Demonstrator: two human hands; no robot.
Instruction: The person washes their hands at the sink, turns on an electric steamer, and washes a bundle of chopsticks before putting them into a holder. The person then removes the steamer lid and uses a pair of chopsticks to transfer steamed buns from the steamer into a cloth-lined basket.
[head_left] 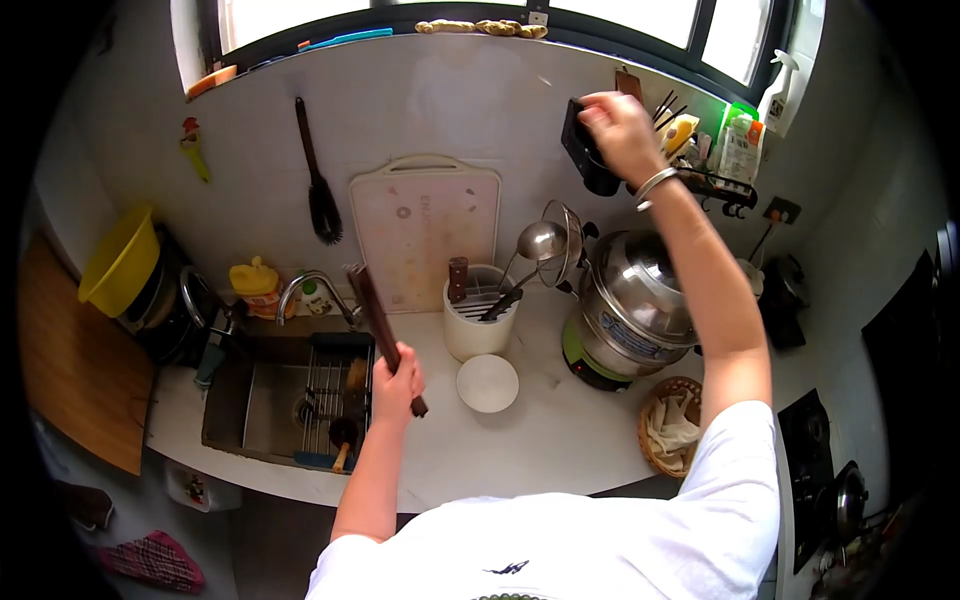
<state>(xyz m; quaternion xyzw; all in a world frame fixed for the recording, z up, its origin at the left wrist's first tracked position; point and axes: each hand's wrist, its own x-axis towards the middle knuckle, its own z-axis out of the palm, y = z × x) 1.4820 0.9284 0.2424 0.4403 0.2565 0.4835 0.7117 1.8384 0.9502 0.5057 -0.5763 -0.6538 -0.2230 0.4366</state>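
The left hand (398,378) is closed around a bundle of dark chopsticks (376,318), which tilts above the counter (545,440) between the sink (228,400) and the white bowl (488,385). The right hand (625,140) is raised to the black holder (576,140) by the wall, fingers bent at its rim; blur hides whether they grip it or only touch it.

The bundle is held near its lower end, so a loosened grip could let single sticks slide out, into the sink or onto the counter. A hard tug on the holder might pull it loose or tip it towards the steamer pot (632,315) below. The right forearm reaches over that pot's side, and a drop of the elbow could knock its lid; whether the pot is hot cannot be told.

The cutting board (425,235) carries faint sideways capitals that seem to begin "ENJ". The pot's blue-edged label, the green and white packet (740,150) and the yellow bottle (257,285) bear print too small to read.
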